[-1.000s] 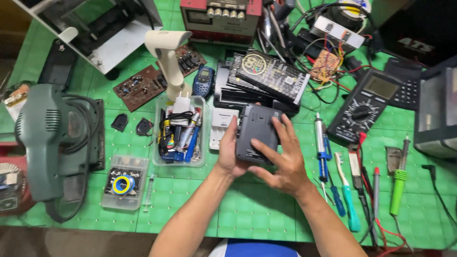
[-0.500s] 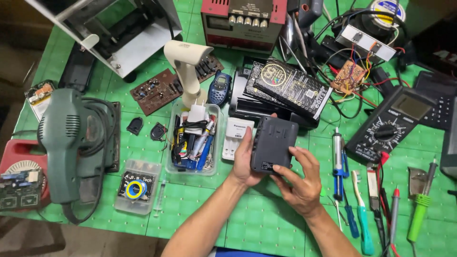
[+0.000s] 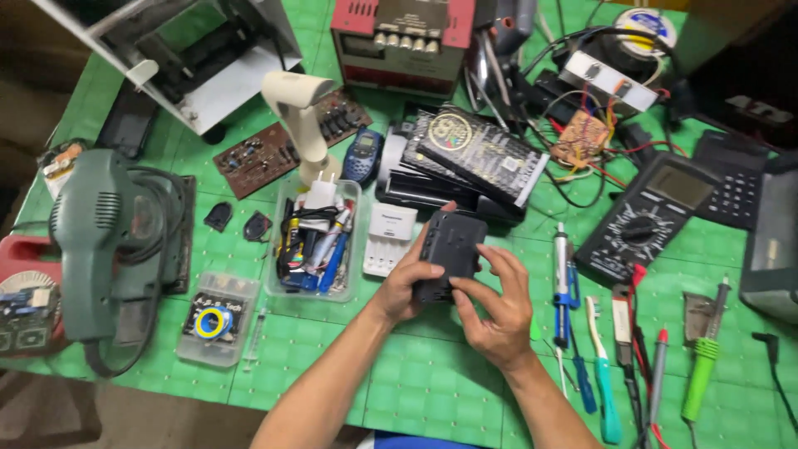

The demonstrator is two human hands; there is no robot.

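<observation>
Held thing: a black box-shaped device is lifted above the green mat, just right of the white charger.
Left hand: curled around the device's left edge and underside, thumb laid along its side.
Right hand: fingers bent and pressed on the device's lower right face.
Right of charger: a blue desoldering pump is laid just beyond the hands.
Left of charger: a clear tray of small tools is set close by.
</observation>
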